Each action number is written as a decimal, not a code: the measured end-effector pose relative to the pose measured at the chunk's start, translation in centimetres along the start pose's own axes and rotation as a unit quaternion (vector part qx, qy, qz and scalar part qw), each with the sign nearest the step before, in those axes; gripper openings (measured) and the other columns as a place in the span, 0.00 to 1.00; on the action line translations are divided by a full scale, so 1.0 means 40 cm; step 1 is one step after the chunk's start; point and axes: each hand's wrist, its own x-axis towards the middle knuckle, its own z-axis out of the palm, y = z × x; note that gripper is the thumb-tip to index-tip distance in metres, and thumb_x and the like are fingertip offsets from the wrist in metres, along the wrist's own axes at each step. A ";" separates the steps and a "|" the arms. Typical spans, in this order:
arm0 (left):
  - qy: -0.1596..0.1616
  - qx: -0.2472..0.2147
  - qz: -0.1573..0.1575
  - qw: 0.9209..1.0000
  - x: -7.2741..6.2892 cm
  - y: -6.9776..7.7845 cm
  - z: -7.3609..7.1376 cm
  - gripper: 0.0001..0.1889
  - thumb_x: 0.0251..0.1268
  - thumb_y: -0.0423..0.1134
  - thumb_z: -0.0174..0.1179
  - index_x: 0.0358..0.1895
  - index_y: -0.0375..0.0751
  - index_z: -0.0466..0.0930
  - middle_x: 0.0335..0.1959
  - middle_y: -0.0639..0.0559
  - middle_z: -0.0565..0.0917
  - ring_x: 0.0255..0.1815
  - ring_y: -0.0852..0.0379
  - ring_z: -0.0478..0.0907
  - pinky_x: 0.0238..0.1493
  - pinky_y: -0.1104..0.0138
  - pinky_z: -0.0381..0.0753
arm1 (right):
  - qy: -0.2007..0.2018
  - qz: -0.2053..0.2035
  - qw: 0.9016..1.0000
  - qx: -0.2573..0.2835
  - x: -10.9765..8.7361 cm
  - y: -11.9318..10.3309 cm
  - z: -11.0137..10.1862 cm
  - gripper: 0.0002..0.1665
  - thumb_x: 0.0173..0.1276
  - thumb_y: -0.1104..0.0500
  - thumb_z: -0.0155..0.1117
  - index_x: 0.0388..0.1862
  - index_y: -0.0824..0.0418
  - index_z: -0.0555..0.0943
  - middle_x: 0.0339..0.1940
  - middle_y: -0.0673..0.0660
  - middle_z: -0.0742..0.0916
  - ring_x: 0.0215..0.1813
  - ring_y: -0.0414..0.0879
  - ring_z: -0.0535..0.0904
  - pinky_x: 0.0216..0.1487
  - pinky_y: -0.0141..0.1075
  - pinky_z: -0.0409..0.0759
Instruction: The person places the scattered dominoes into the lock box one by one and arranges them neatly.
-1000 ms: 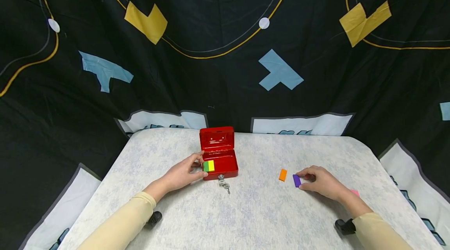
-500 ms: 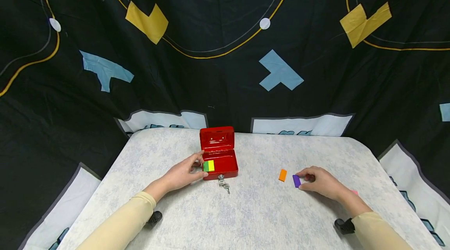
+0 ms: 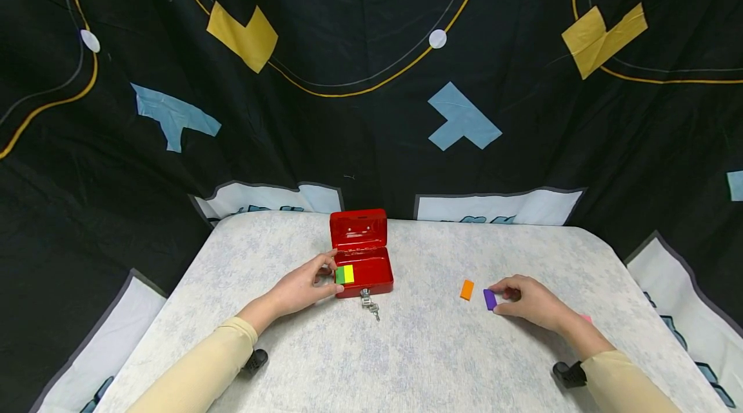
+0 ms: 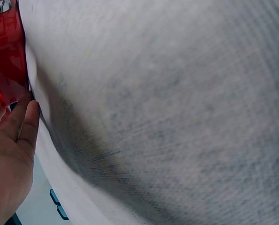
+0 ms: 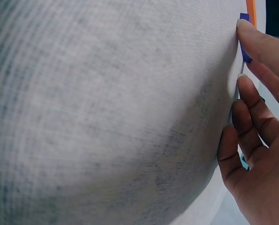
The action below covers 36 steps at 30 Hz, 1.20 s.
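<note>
A red cash box (image 3: 371, 273) stands on the table with its lid (image 3: 358, 231) raised. Within its rim, at the left, a green block (image 3: 340, 275) lies against a yellow block (image 3: 349, 273). My left hand (image 3: 298, 284) holds the box's left side, thumb by the front corner and fingers toward the back; in the left wrist view fingers rest beside the red wall (image 4: 10, 61). My right hand (image 3: 536, 303) pinches a purple block (image 3: 490, 299) between thumb and forefinger; its other fingers are bent in the right wrist view. An orange block (image 3: 467, 290) lies just left of the purple one.
A padlock with keys (image 3: 369, 303) hangs at the box front. A pink block (image 3: 587, 318) shows partly behind my right wrist. The table (image 3: 429, 348) has a pale mottled cover. Behind it hangs a dark printed cloth (image 3: 360, 142).
</note>
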 end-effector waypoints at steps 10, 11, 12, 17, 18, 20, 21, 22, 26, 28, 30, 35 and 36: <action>-0.004 -0.009 0.003 1.000 -0.001 0.000 -0.002 0.22 0.64 0.59 0.69 0.52 0.54 0.72 0.81 0.59 0.61 0.63 0.55 0.76 0.53 0.59 0.79 | 0.003 -0.001 1.000 -0.004 -0.002 0.000 0.002 0.24 0.62 0.52 0.79 0.55 0.58 0.86 0.41 0.51 0.83 0.44 0.48 0.74 0.43 0.36 0.75; -0.004 -0.010 0.002 1.000 -0.002 0.001 -0.003 0.22 0.64 0.59 0.69 0.52 0.54 0.72 0.81 0.60 0.61 0.63 0.55 0.76 0.53 0.59 0.79 | 0.004 -0.002 1.000 -0.004 -0.002 0.000 0.002 0.24 0.62 0.52 0.79 0.55 0.58 0.86 0.41 0.51 0.83 0.44 0.48 0.74 0.44 0.36 0.76; -0.005 -0.011 0.002 1.000 -0.002 0.002 -0.003 0.22 0.64 0.59 0.69 0.52 0.54 0.72 0.81 0.60 0.61 0.63 0.54 0.76 0.53 0.59 0.79 | 0.004 -0.004 1.000 -0.006 -0.002 0.001 0.002 0.24 0.63 0.52 0.78 0.55 0.58 0.86 0.41 0.50 0.83 0.44 0.47 0.74 0.44 0.36 0.76; -0.006 -0.017 -0.003 1.000 -0.002 0.004 -0.004 0.22 0.65 0.58 0.69 0.51 0.53 0.72 0.81 0.59 0.60 0.63 0.54 0.76 0.55 0.58 0.79 | 0.008 -0.010 1.000 -0.011 -0.003 0.000 0.002 0.24 0.63 0.52 0.78 0.56 0.59 0.86 0.41 0.50 0.83 0.44 0.47 0.75 0.45 0.36 0.76; -0.006 -0.017 -0.004 1.000 -0.002 0.004 -0.004 0.22 0.65 0.58 0.69 0.51 0.54 0.72 0.81 0.59 0.60 0.63 0.54 0.76 0.56 0.57 0.78 | 0.008 -0.011 1.000 -0.013 -0.004 -0.001 0.002 0.24 0.63 0.52 0.78 0.56 0.59 0.86 0.41 0.50 0.83 0.44 0.47 0.75 0.45 0.36 0.76; -0.005 -0.018 -0.006 1.000 -0.002 0.004 -0.003 0.22 0.65 0.58 0.69 0.51 0.54 0.72 0.81 0.58 0.60 0.64 0.53 0.76 0.58 0.57 0.78 | 0.010 -0.013 1.000 -0.015 -0.005 -0.002 0.003 0.24 0.63 0.53 0.78 0.56 0.59 0.86 0.41 0.50 0.83 0.44 0.47 0.75 0.45 0.36 0.77; -0.005 -0.019 -0.007 1.000 -0.002 0.004 -0.003 0.22 0.65 0.58 0.69 0.51 0.54 0.72 0.81 0.58 0.60 0.64 0.53 0.75 0.58 0.56 0.78 | 0.011 -0.013 1.000 -0.017 -0.006 -0.003 0.003 0.24 0.63 0.53 0.78 0.56 0.59 0.86 0.40 0.50 0.83 0.44 0.47 0.75 0.44 0.36 0.77; -0.005 -0.019 -0.007 1.000 -0.002 0.004 -0.003 0.21 0.65 0.58 0.69 0.52 0.54 0.72 0.81 0.58 0.60 0.65 0.53 0.75 0.59 0.56 0.78 | 0.012 -0.013 1.000 -0.019 -0.007 -0.002 0.004 0.24 0.63 0.53 0.78 0.56 0.59 0.86 0.40 0.50 0.83 0.44 0.47 0.75 0.45 0.36 0.77; -0.004 -0.021 -0.007 1.000 -0.001 0.003 -0.002 0.21 0.65 0.57 0.69 0.52 0.55 0.72 0.81 0.59 0.60 0.65 0.54 0.75 0.59 0.56 0.78 | 0.015 -0.016 0.999 -0.025 -0.007 0.001 0.007 0.24 0.62 0.53 0.79 0.55 0.59 0.85 0.40 0.50 0.82 0.43 0.46 0.75 0.44 0.36 0.77; -0.003 -0.020 -0.007 1.000 0.000 0.002 -0.001 0.21 0.65 0.57 0.69 0.51 0.54 0.72 0.81 0.58 0.60 0.64 0.54 0.75 0.59 0.56 0.78 | 0.016 -0.021 0.999 -0.029 -0.005 0.004 0.008 0.24 0.63 0.53 0.78 0.55 0.60 0.85 0.39 0.50 0.82 0.42 0.46 0.74 0.43 0.36 0.76; -0.003 -0.020 -0.007 1.000 0.000 0.002 -0.001 0.21 0.65 0.57 0.69 0.51 0.54 0.72 0.81 0.58 0.60 0.64 0.54 0.75 0.58 0.56 0.78 | 0.019 -0.021 0.999 -0.038 -0.003 0.005 0.010 0.23 0.62 0.53 0.79 0.53 0.59 0.85 0.38 0.49 0.81 0.41 0.45 0.73 0.42 0.35 0.75; -0.005 -0.021 -0.007 1.000 -0.001 0.003 -0.002 0.21 0.65 0.56 0.69 0.52 0.54 0.72 0.81 0.58 0.60 0.64 0.54 0.75 0.58 0.56 0.78 | 0.022 -0.016 0.998 -0.061 0.002 0.007 0.014 0.21 0.61 0.51 0.79 0.50 0.57 0.84 0.34 0.47 0.79 0.40 0.45 0.71 0.39 0.36 0.71; -0.005 -0.021 -0.006 1.000 -0.001 0.003 -0.003 0.21 0.65 0.56 0.69 0.52 0.53 0.72 0.81 0.58 0.60 0.64 0.54 0.75 0.58 0.56 0.78 | 0.021 -0.018 0.998 -0.063 0.002 0.007 0.014 0.22 0.61 0.51 0.79 0.50 0.57 0.84 0.33 0.47 0.78 0.39 0.45 0.71 0.39 0.36 0.70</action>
